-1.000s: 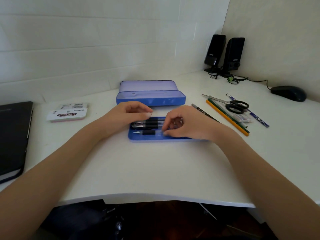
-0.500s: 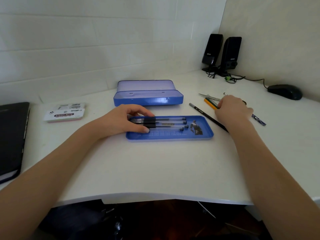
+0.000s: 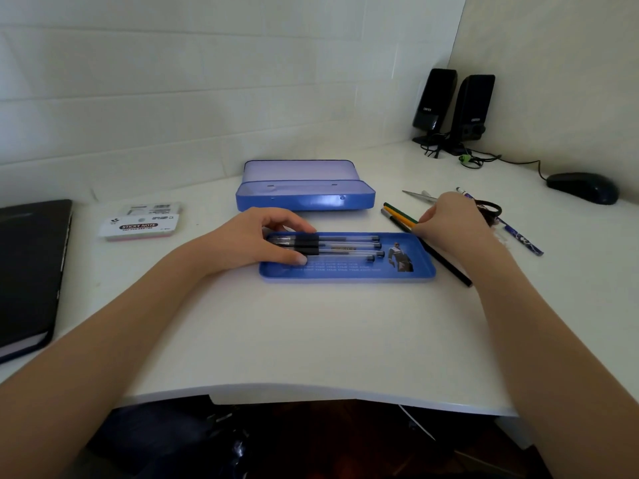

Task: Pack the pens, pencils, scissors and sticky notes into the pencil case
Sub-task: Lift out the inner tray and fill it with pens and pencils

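A shallow blue tray (image 3: 345, 276) lies in front of me with three clear pens (image 3: 345, 245) in it. My left hand (image 3: 249, 242) grips the pens' black ends between thumb and fingers. Behind the tray stands the open blue pencil case (image 3: 304, 198). To the tray's right, my right hand (image 3: 453, 223) pinches a yellow and a green pencil (image 3: 397, 212) lying beside a black pencil (image 3: 449, 267). The scissors (image 3: 416, 194) are mostly hidden behind that hand. A blue patterned pen (image 3: 522, 238) lies further right. The sticky notes (image 3: 138, 226) sit at the left.
A black notebook (image 3: 27, 271) lies at the far left edge. Two black speakers (image 3: 453, 108) with cables stand in the back corner, and a dark mouse (image 3: 584, 186) rests at the right. The white desk's curved front edge (image 3: 311, 392) is close to me.
My right hand left the tray, reached right to the pile of pencils and scissors, and now closes on the pencils. My left hand stays on the pens.
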### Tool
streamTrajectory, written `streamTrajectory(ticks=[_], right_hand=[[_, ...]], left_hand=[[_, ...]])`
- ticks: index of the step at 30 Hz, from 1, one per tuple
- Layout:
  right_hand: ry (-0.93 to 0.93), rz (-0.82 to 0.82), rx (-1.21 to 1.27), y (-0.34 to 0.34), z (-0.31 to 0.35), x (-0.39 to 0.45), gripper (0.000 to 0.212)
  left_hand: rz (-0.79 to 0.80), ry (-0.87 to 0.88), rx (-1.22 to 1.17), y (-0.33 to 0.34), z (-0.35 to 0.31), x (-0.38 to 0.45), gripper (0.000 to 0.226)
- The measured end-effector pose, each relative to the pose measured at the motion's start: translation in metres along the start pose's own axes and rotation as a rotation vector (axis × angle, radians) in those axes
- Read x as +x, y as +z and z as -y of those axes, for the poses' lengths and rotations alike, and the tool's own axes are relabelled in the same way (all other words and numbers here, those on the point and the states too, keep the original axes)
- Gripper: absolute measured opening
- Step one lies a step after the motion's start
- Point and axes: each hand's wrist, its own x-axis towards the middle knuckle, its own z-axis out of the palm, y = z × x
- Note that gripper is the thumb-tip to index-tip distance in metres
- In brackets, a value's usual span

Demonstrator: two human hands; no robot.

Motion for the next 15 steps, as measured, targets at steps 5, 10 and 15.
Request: streamTrajectory(ticks=[5, 10, 15], right_hand=[[-0.006, 0.105, 0.134, -0.004, 0.0, -0.001, 0.029], [-0.029, 0.064, 0.165, -0.001, 0.0, -0.003, 0.023], [-0.401, -0.001, 0.41, -0.009, 0.017, -0.024, 0.008]], left_hand=[[0.003, -0.002, -0.004, 0.0, 0.0, 0.0, 0.038], [0.017, -0.008, -0.012, -0.001, 0.002, 0.001, 0.039], [-0.007, -0.025, -0.078, -0.001, 0.001, 0.0, 0.022]])
